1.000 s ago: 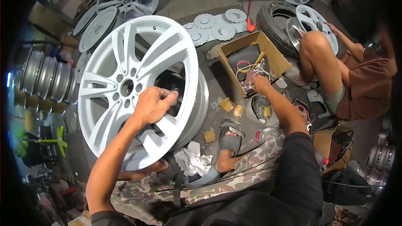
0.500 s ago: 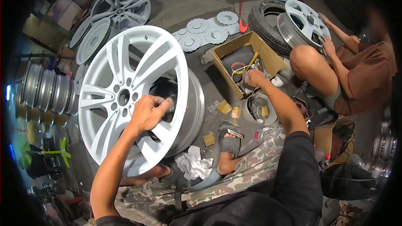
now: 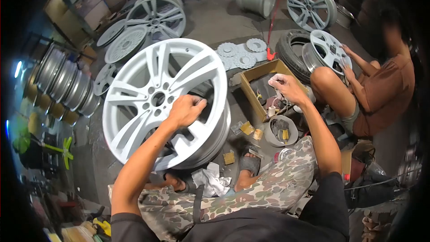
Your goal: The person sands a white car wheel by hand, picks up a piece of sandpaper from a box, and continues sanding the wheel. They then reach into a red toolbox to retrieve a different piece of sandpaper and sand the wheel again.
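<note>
A large white-primed alloy wheel [image 3: 134,94] stands tilted on the floor in front of me, propped against my legs. My left hand [image 3: 186,110] is closed around one of its spokes near the rim. My right hand [image 3: 286,88] is raised just above an open cardboard box [image 3: 250,90], with its fingers curled on what looks like a small whitish piece; I cannot make out what the piece is. Wires and small parts lie inside the box.
A person in brown [image 3: 380,89] sits at the right, working on another wheel [image 3: 329,49] laid on a tyre [image 3: 289,47]. Hub caps [image 3: 237,54], a small tub [image 3: 280,130], sandpaper scraps [image 3: 245,127] and a rag [image 3: 212,179] lie on the floor. Stacked rims [image 3: 67,85] line the left.
My right hand has come up out of the cardboard box. My view has tilted up and shifted, so the wheel sits further right. My left hand keeps its hold on the spoke.
</note>
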Available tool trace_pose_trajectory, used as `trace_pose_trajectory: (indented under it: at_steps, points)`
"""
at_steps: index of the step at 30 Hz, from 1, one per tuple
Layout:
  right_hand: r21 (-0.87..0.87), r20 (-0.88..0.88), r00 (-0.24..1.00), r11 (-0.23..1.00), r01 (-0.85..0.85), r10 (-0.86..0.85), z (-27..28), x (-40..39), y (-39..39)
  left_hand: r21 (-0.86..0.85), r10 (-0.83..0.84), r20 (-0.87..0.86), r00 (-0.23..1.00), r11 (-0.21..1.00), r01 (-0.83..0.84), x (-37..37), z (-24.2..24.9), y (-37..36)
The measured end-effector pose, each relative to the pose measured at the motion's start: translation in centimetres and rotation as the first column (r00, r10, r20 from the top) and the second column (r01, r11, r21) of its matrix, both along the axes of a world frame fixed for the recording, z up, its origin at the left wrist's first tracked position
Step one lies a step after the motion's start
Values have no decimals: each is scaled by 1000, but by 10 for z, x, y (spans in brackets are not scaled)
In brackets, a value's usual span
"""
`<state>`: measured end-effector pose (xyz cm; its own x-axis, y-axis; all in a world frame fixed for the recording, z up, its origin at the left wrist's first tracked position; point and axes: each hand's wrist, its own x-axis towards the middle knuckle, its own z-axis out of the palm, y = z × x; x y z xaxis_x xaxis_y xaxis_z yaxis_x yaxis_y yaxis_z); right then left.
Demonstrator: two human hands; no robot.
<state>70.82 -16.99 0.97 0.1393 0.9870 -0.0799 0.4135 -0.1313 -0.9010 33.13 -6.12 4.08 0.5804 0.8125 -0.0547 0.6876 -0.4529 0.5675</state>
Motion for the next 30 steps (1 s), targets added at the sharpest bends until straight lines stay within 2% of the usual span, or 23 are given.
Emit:
trace_pose_trajectory:
  at_steps: [1, 2, 3, 4, 5, 6, 7, 8, 9, 10, 11, 13, 14, 15, 16, 17, 18, 21, 22, 23, 24, 26, 30]
  points:
    - [73, 0, 999, 997, 35, -35, 11, -14, -5, 113, 14, 9, 1000, 993, -15, 2, 1, -2]
    - [150, -4, 998, 986, 67, -67, 24, -28, -9, 241, 10, 120, 993, 970, -39, 4, -2, -2]
    - [188, -70, 994, 977, 99, -87, 43, -48, -16, 266, -11, 257, 966, 962, -59, 8, 12, -11]
    - [220, -140, 985, 967, 130, -101, 61, -67, -24, 207, 0, 322, 947, 976, -70, 12, 30, -19]
    - [284, -117, 988, 950, 129, -99, 71, -80, -28, 170, -38, 440, 897, 985, -42, 17, 43, -27]
    - [336, -88, 991, 934, 124, -100, 85, -97, -33, 49, -32, 525, 851, 999, 8, 22, 55, -37]
    - [406, -7, 997, 911, 78, -82, 94, -110, -37, 35, -58, 576, 815, 998, 46, 28, 67, -48]
    - [472, 71, 995, 881, 30, -73, 101, -123, -40, 12, -85, 589, 804, 995, 96, 31, 74, -53]
    - [487, 61, 998, 873, -7, -26, 108, -135, -43, -138, 17, 479, 878, 989, 56, 30, 100, -67]
    - [500, 52, 999, 865, -35, 11, 112, -144, -45, -241, 22, 514, 858, 963, 120, 33, 98, -67]
    - [589, 128, 991, 801, -111, 43, 110, -147, -42, -291, 50, 596, 802, 944, 158, 34, 96, -69]
    - [577, 121, 990, 806, -128, 70, 114, -155, -37, -373, 86, 692, 717, 893, 253, 29, 89, -71]
    - [555, 115, 990, 821, -134, 84, 114, -158, -37, -370, 79, 689, 721, 893, 256, 27, 85, -72]
    - [644, 138, 984, 744, -177, 115, 110, -162, -30, -354, 97, 714, 694, 904, 238, 25, 82, -73]
    - [643, 136, 985, 747, -171, 108, 109, -165, -30, -343, 118, 739, 663, 913, 220, 24, 77, -74]
    - [692, 183, 983, 710, -127, -2, 110, -172, -31, -178, 83, 771, 631, 980, 88, 25, 68, -74]
    - [739, 221, 969, 667, -91, -112, 113, -179, -33, -76, 126, 677, 725, 992, -101, 22, 73, -74]
    - [813, 282, 937, 571, -118, -208, 117, -184, -24, -96, 203, 622, 756, 978, -184, 13, 78, -76]
    - [844, 327, 913, 510, -167, -244, 118, -184, -23, -218, 218, 700, 680, 972, -87, 15, 74, -79]
    - [780, 279, 948, 612, -130, -155, 115, -188, -25, -321, 245, 766, 595, 947, 24, 16, 70, -80]
    - [706, 161, 986, 694, -141, 37, 110, -192, -20, -321, 184, 830, 526, 929, 182, 18, 73, -81]
    - [634, 52, 988, 760, -146, 146, 102, -188, -14, -180, 88, 808, 582, 978, 102, 17, 70, -78]
    - [601, 19, 996, 795, -79, 85, 99, -183, -12, -288, 185, 835, 518, 949, 126, 11, 81, -79]
